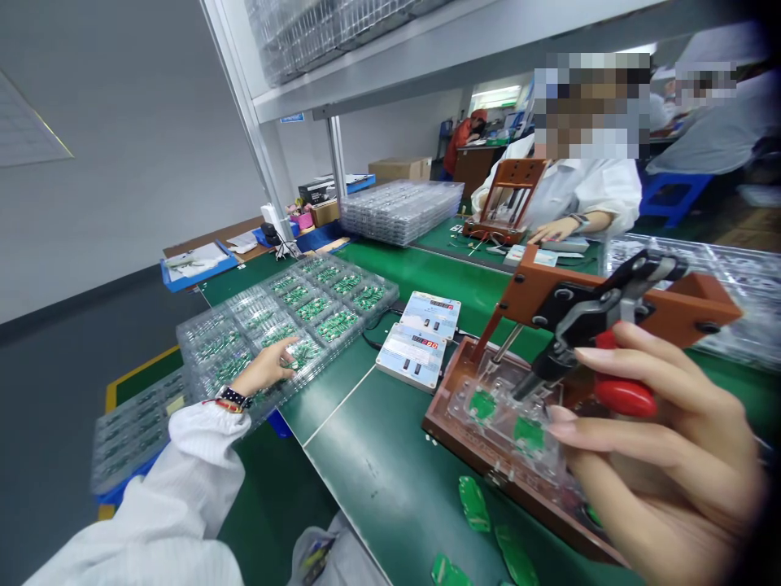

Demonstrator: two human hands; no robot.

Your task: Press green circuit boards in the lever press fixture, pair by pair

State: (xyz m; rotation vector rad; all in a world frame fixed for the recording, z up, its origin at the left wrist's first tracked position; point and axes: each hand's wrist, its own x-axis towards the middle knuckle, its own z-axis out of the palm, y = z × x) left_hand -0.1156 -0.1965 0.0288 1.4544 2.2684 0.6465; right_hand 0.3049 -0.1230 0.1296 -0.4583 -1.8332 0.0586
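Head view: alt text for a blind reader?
The right hand is at the red rounded handle of a metal clamp on a brown fixture; the left hand is in a clear plastic compartmented tray of green circuit boards.

1. A big, plain grey wall (146, 138) is seen on the left, and a white sheet with a yellow edge (24, 130) is put on it.
2. A dark grey floor (49, 407) is spread below.
3. A long green-topped table (345, 443) is crossed above by a pale metal shelf (439, 72).
4. Farther back, a brown wooden desk (473, 169) and a blue plastic stool (674, 194) are placed.
5. Bright white light (497, 95) is seen behind.
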